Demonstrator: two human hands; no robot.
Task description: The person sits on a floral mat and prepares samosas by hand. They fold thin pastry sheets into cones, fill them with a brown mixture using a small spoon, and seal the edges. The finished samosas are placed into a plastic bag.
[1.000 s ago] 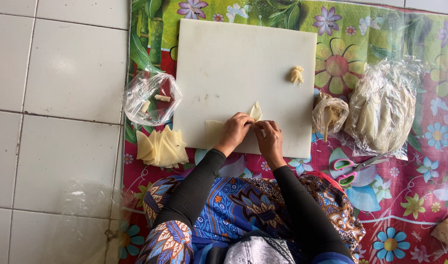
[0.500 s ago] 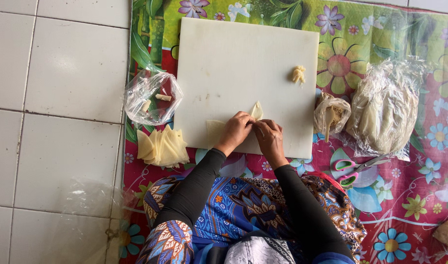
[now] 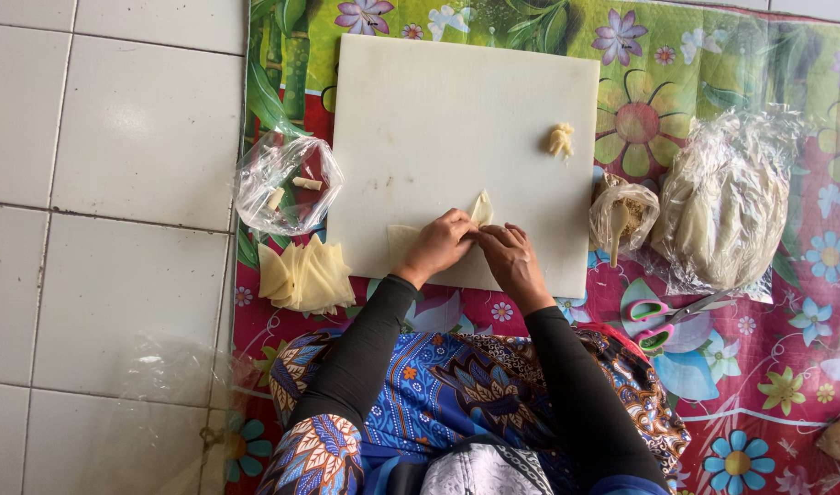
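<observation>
Both hands meet at the near edge of the white cutting board (image 3: 456, 119), left hand (image 3: 438, 246) and right hand (image 3: 510, 258) pinching a pale dough wrapper (image 3: 480, 208) whose point sticks out toward twelve o'clock (its flat tail lies at nine, under the left hand).

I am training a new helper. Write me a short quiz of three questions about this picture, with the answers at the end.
1. True or false: both hands work on the pale wrapper lying on the white cutting board.
2. Which lies nearest the right hand? A) scissors B) stack of cut wrappers C) clear bag at the left
3. What sits alone near the board's far right part?

Key
1. True; the left hand and the right hand meet on it.
2. A
3. A small lump of filling.
</observation>
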